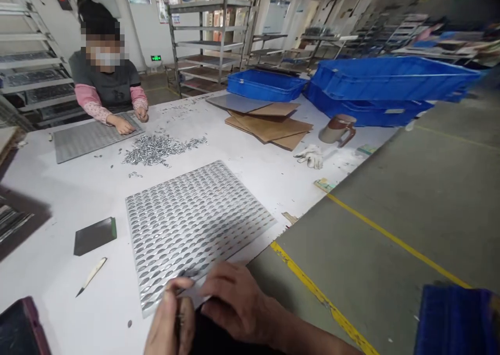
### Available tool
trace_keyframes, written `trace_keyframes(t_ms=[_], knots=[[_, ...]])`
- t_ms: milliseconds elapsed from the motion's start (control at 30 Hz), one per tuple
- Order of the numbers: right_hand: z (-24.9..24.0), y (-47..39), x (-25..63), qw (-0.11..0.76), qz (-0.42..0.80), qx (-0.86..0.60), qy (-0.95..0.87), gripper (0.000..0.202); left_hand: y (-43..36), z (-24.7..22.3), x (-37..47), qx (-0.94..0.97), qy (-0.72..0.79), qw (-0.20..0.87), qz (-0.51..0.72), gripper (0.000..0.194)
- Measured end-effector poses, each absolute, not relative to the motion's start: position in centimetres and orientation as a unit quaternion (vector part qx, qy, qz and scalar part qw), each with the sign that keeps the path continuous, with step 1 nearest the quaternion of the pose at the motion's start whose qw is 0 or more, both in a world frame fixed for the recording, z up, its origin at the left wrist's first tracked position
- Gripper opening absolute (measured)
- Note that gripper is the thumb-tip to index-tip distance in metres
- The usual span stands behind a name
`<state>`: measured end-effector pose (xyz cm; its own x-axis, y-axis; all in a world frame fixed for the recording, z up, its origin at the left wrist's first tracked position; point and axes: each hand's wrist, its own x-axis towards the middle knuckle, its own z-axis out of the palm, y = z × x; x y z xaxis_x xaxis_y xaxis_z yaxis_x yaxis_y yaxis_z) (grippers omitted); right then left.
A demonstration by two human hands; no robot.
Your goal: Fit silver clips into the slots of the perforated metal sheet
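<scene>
A flat sheet (195,225) with rows of small leaf-shaped pieces lies on the white table. Over its near edge is my left hand (172,313), its thumb and fingers closed on something small and dark that I cannot make out. Just to the right, my right hand (238,303) is blurred by motion, fingers curled, close to the left fingertips; what it holds, if anything, is hidden. Beyond the sheet sits a heap of small metallic pieces (156,148). Left of the sheet are a dark rectangular plate (96,236) and a pointed white tool (92,276).
Across the table (62,199), a person (105,79) has both hands at another sheet (94,139). Cardboard pieces (269,126), blue bins (375,84), a mug (338,129) and a white glove (310,157) stand or lie toward the back right. A dark phone-like object (21,329) is at lower left.
</scene>
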<state>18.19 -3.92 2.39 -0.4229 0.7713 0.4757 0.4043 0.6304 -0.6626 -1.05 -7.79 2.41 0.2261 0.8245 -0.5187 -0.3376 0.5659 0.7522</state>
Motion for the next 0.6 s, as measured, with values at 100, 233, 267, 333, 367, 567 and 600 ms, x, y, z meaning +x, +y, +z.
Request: trace_keyframes(t_ms=[100,233,267,333,367,567,600], knots=[[2.8,-4.8,17.7,0.266,0.239,-0.35,-0.866,0.014,-6.9,0.4,1.6,0.213,0.491,0.775,0.335,0.066],[1.1,-5.3,18.3,0.149,0.256,-0.383,-0.875,0.01,-7.1,-0.8,3.8,0.221,0.519,0.757,0.33,0.075],[0.8,-5.4,18.6,0.132,0.264,-0.394,-0.871,0.007,-7.2,-0.8,4.0,0.233,0.52,0.75,0.335,0.073],[0.6,-5.8,19.1,0.115,0.285,-0.42,-0.854,0.005,-7.6,-0.6,4.1,0.271,0.511,0.746,0.331,0.068],[0.6,-6.0,19.4,0.113,0.293,-0.431,-0.846,0.007,-7.7,-0.4,4.2,0.296,0.496,0.754,0.313,0.066],[-0.1,-6.4,20.0,0.253,0.34,-0.465,-0.777,0.007,-7.7,0.0,4.0,0.28,0.45,0.783,0.327,0.045],[-0.3,-6.2,20.0,0.286,0.35,-0.473,-0.756,0.006,-7.6,-0.1,3.9,0.273,0.448,0.782,0.337,0.04]])
